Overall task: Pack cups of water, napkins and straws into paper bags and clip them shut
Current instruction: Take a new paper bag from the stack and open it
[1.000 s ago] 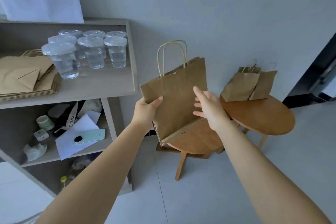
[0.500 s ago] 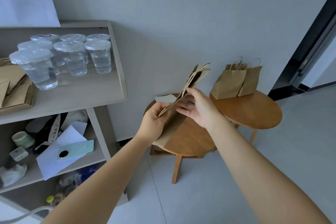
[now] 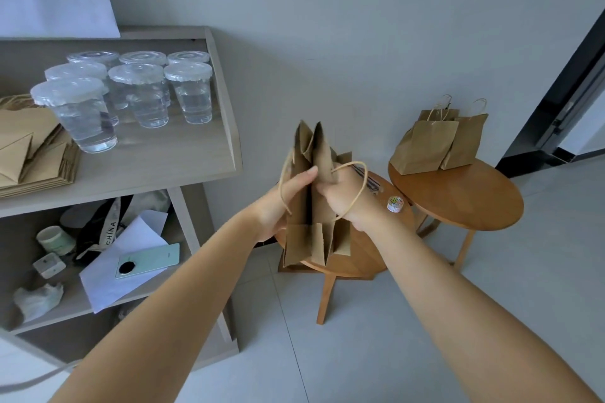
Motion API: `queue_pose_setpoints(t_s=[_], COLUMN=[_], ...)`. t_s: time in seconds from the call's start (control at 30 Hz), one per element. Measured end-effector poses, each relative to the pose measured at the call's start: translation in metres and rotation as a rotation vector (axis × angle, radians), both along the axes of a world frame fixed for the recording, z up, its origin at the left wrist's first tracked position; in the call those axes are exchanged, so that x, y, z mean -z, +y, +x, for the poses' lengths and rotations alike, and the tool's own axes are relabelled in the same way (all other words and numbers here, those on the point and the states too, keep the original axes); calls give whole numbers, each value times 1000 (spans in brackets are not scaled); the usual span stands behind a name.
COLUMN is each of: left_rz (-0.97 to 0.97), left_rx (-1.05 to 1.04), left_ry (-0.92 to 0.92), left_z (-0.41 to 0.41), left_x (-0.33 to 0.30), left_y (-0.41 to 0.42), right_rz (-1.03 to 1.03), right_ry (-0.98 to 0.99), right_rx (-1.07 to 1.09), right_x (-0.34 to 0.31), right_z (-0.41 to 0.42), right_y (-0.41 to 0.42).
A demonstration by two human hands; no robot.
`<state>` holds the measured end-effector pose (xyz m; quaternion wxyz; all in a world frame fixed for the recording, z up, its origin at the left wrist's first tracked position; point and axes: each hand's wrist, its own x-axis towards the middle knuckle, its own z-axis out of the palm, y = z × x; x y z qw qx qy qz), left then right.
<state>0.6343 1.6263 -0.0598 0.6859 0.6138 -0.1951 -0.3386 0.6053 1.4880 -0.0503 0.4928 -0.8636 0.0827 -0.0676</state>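
A brown paper bag (image 3: 314, 206) with twine handles is held edge-on in the air above a round wooden table (image 3: 366, 258). My left hand (image 3: 281, 203) grips its left panel. My right hand (image 3: 343, 196) grips its right panel, and the two sides stand slightly apart at the top. Several lidded clear cups of water (image 3: 137, 95) stand on the grey shelf top (image 3: 183, 154) to the left. A stack of flat paper bags (image 3: 29, 154) lies at the shelf's left end. Two filled paper bags (image 3: 435, 141) sit on a second round table (image 3: 465, 203).
A small round tub of clips (image 3: 395, 204) sits on the near table, right of my right wrist. The lower shelf holds a phone (image 3: 147, 260), white paper, a cup and oddments. A dark door frame (image 3: 563, 88) rises at the right. The floor is pale tile.
The bag was held flat and facing me, then turned edge-on. Both hands now pull its sides apart, and the camera has swung slightly left and closer.
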Motion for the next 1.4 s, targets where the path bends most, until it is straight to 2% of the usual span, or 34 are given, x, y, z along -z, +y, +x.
queue_pose_setpoints(t_s=[0.1, 0.17, 0.23, 0.3, 0.4, 0.57, 0.7, 0.83, 1.07, 1.23, 1.4], left_rz=[45, 173, 366, 554, 569, 827, 1019, 1167, 1139, 939, 885], left_rx=[-113, -309, -415, -396, -376, -363, -374, -447, -548, -446, -354], left_ry=[-73, -102, -238, -407, -476, -677, -722, -751, -678, -688, -614], left_z=[1, 4, 12, 13, 11, 13, 15, 20, 27, 25, 33], left_x=[5, 9, 17, 23, 29, 30, 30, 27, 15, 19, 26], left_y=[-13, -15, -12, -9, -8, -7, -1, 1, -1, -10, 3], right_rz=[-19, -9, -49, -110, -166, -505, -686, -781, -838, -795, -745], right_ry=[-30, -58, -59, -32, 40, 17, 15, 74, 52, 62, 107], right_rx=[-70, -38, 51, 107, 99, 197, 224, 261, 375, 350, 350], right_x=[6, 11, 18, 25, 38, 44, 32, 22, 8, 12, 17], right_z=[-1, -1, -1, -3, -6, -13, -19, -19, -10, -7, -2], right_y=[9, 5, -5, -11, -12, -30, -39, -45, -48, -46, -49])
